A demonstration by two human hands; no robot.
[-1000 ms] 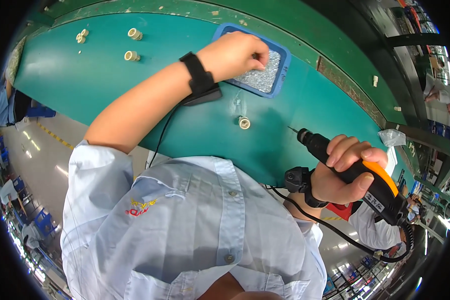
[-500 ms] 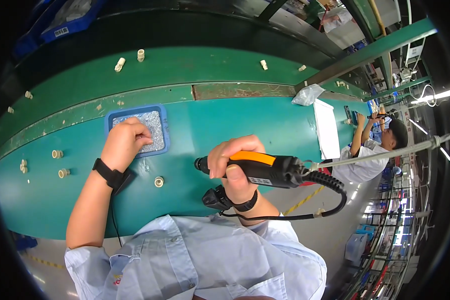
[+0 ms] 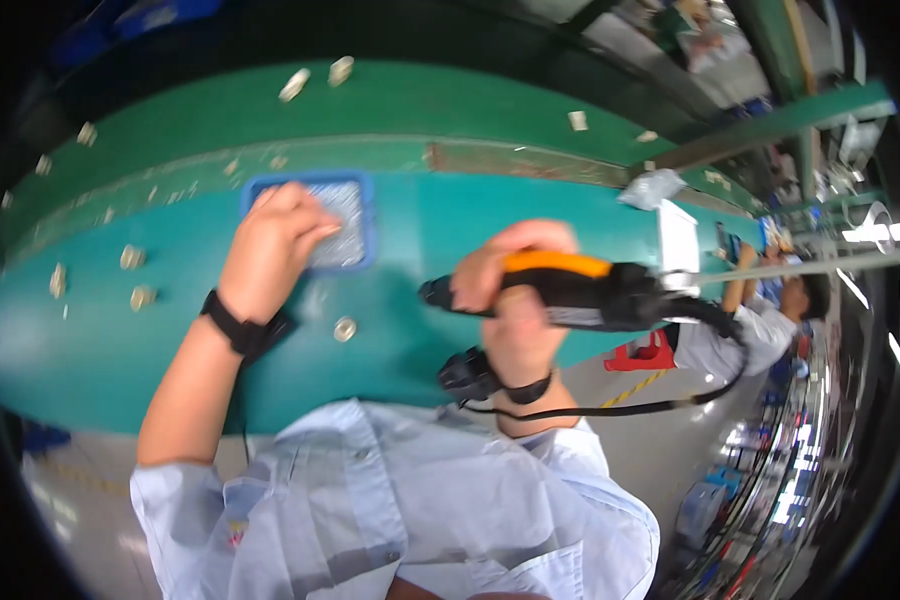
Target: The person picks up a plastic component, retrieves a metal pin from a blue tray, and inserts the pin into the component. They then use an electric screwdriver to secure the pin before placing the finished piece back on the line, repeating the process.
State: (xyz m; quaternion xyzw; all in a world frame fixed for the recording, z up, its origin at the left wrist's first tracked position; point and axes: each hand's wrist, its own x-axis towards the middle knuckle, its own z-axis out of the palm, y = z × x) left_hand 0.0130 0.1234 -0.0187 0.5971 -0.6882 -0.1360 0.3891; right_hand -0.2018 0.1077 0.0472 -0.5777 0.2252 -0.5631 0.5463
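My left hand (image 3: 278, 240) is over a blue tray (image 3: 370, 230) of small silvery metal pieces (image 3: 345, 212), too fine to name. Its thumb and fingers are pinched together; whatever they may hold is hidden. My right hand (image 3: 515, 280), blurred by motion, is wrapped round a black and orange electric screwdriver (image 3: 610, 298). The tool lies nearly level above the bench, its tip pointing left. On the green bench (image 3: 410, 360), between the tray and my body, stands a small cream-coloured round fitting (image 3: 345, 329).
Several similar fittings (image 3: 133, 257) lie at the left of the bench and along the raised green ledge (image 3: 450, 110). A clear plastic bag (image 3: 652, 188) and white sheets (image 3: 678, 240) are at the right. Beyond sits a co-worker (image 3: 735, 330), near a red stool (image 3: 642, 352).
The whole view has shifted, so bench and tray appear further right and higher. My left hand stays pinched over the tray; my right hand still grips the screwdriver.
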